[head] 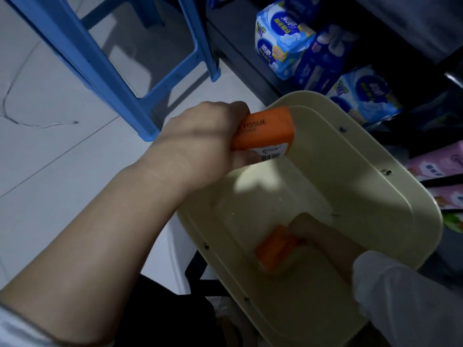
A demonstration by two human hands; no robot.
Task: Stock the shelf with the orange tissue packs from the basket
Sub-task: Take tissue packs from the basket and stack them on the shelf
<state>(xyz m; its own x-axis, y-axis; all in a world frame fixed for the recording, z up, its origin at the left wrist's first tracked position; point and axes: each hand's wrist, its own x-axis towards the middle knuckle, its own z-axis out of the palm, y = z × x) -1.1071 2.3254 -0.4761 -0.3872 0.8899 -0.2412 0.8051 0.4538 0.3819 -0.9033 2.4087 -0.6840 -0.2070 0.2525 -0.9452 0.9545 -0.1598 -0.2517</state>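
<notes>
**One orange pack lifted, another at the bottom of the basket**

From my seat I see the left hand [200, 144] gripping an orange tissue pack [265, 132]. Its fingers are curled round the near end, and the printed word TISSUE faces up. The pack sits over the near-left rim of the cream basket [390, 176], tilted, with its barcode label on the lower edge.

Down inside the basket a second orange pack [273, 251] lies on the bottom. The right hand [318, 236] reaches in from a white sleeve [390, 291] and touches that pack. The view there is dim and blurred, so I cannot tell whether those fingers are closed on it or only resting against it.

The dark shelf [233, 43] runs along the far side of the basket and carries blue packs [278, 43], with pink packs [441, 169] further right. A blue stool [82, 53] stands on the pale floor [50, 159] to the left.
</notes>
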